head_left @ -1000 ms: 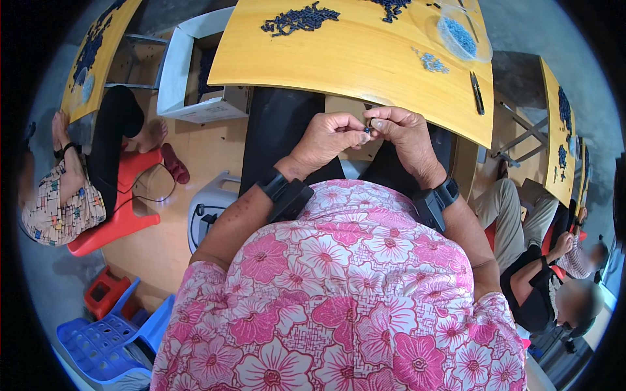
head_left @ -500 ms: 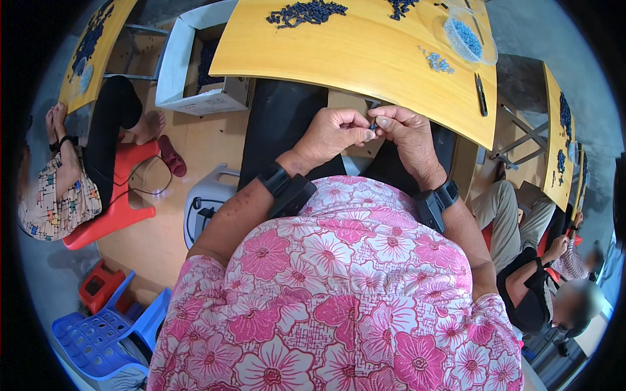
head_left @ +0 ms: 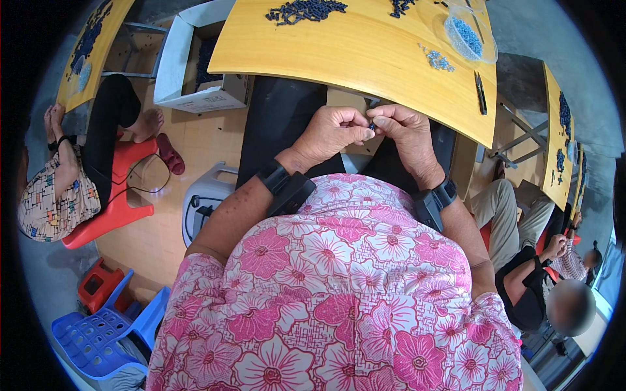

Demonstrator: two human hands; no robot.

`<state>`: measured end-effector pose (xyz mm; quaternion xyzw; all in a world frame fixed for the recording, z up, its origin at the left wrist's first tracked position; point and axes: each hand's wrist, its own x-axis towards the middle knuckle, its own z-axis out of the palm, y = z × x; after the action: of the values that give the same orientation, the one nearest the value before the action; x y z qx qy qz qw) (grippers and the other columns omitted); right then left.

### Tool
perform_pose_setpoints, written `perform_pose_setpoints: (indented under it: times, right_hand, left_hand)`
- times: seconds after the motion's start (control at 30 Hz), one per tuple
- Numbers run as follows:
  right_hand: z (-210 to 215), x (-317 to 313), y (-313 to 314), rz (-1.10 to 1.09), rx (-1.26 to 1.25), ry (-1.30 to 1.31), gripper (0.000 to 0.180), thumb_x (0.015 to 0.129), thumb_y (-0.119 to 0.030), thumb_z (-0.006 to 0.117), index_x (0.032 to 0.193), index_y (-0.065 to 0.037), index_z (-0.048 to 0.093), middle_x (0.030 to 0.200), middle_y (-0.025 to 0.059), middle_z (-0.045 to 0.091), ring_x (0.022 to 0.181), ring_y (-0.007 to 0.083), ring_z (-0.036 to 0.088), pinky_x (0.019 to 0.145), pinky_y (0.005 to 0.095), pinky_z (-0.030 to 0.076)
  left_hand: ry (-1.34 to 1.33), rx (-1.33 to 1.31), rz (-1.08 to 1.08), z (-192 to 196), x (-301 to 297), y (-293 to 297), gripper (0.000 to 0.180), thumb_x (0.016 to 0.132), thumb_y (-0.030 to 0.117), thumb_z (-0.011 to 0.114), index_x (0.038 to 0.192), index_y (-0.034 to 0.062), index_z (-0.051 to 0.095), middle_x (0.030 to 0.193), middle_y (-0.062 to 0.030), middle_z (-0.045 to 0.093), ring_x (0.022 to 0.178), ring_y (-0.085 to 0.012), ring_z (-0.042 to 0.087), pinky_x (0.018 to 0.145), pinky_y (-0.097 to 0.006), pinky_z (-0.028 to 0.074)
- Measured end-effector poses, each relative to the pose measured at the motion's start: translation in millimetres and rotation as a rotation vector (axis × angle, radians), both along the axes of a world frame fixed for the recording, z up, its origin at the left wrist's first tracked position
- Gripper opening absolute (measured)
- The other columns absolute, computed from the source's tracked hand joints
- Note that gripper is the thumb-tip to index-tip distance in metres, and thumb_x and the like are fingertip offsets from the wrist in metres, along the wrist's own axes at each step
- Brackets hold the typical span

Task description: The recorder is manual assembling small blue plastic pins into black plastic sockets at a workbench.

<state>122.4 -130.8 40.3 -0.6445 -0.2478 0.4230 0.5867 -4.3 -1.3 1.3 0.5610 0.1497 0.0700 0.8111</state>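
Note:
My left hand [head_left: 331, 135] and my right hand [head_left: 408, 138] meet just in front of the table's near edge, above my lap. Both are closed, thumbs and forefingers pinching a small dark piece [head_left: 372, 126] between them. Fingertips cover most of it, so its exact kind does not show. On the yellow table [head_left: 365, 58] beyond lie a pile of small dark cylindrical parts [head_left: 305, 12] and a smaller pile of dark parts [head_left: 402, 6]. Toward the right are a few loose light-blue bits [head_left: 439, 60] and a clear bowl [head_left: 464, 52] of similar blue pieces.
Black-handled snips or tweezers [head_left: 480, 93] lie near the table's right edge. A white carton [head_left: 203, 99] with dark contents stands left of the table. A grey stool [head_left: 207, 195], red stool [head_left: 104, 285] and blue plastic chair [head_left: 98, 345] are at left. Other people sit on both sides.
My hands stay together in nearly the same place, with only a slight shift of the fingers around the small dark piece. The person at right has moved their head a little.

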Motion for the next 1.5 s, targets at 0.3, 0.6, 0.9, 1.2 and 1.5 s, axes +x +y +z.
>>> perform_pose_setpoints:
  times: [0.3,0.6,0.9,1.2,1.5]
  right_hand:
    - [-8.7,2.1,-5.2,0.070,0.011,-0.146,0.015,0.085,0.003,0.057,0.095,-0.001,0.068,0.086,0.0025,0.066,0.076,0.0085,0.060,0.070,0.0226,0.050]
    - [-7.1,-3.1,-8.3,0.089,0.043,-0.167,0.011,0.085,0.002,0.058,0.090,0.000,0.068,0.086,0.0028,0.064,0.080,0.0094,0.059,0.074,0.0230,0.048]
    - [-7.2,-6.9,-8.5,0.140,0.146,-0.350,0.014,0.083,0.005,0.058,0.093,0.001,0.066,0.088,0.0057,0.061,0.084,0.0122,0.059,0.078,0.0240,0.048]
    - [-10.2,-8.7,-7.9,0.051,0.137,-0.121,0.025,0.086,0.006,0.053,0.106,-0.001,0.066,0.100,0.0052,0.058,0.088,0.0116,0.059,0.078,0.0240,0.049]
    - [-6.8,-3.2,-6.3,-0.005,-0.095,0.174,0.032,0.095,-0.027,0.050,0.095,0.002,0.063,0.077,0.0062,0.060,0.065,0.0122,0.058,0.066,0.0257,0.050]
  left_hand:
    - [0.016,-0.055,-0.042,-4.0,-2.2,-2.2,0.011,0.086,0.006,0.064,0.091,-0.0038,0.064,0.083,-0.0069,0.066,0.073,-0.0087,0.061,0.067,-0.022,0.052]
    - [0.027,-0.083,-0.039,-6.1,-6.0,-4.9,0.011,0.086,0.005,0.063,0.093,-0.0037,0.064,0.082,-0.0060,0.065,0.073,-0.0098,0.062,0.068,-0.023,0.053]
    - [0.042,-0.156,-0.043,0.7,-10.1,-4.5,0.013,0.087,0.010,0.063,0.093,-0.0022,0.063,0.083,-0.0062,0.065,0.073,-0.0105,0.063,0.068,-0.023,0.053]
    - [0.093,-0.229,-0.058,-5.4,-3.9,1.3,0.018,0.090,0.010,0.060,0.101,-0.0039,0.061,0.094,-0.0108,0.066,0.082,-0.0133,0.064,0.074,-0.024,0.053]
    - [0.043,-0.078,0.039,0.7,-1.9,1.0,0.018,0.088,0.009,0.062,0.101,-0.0034,0.062,0.091,-0.0069,0.065,0.081,-0.0109,0.061,0.072,-0.024,0.053]
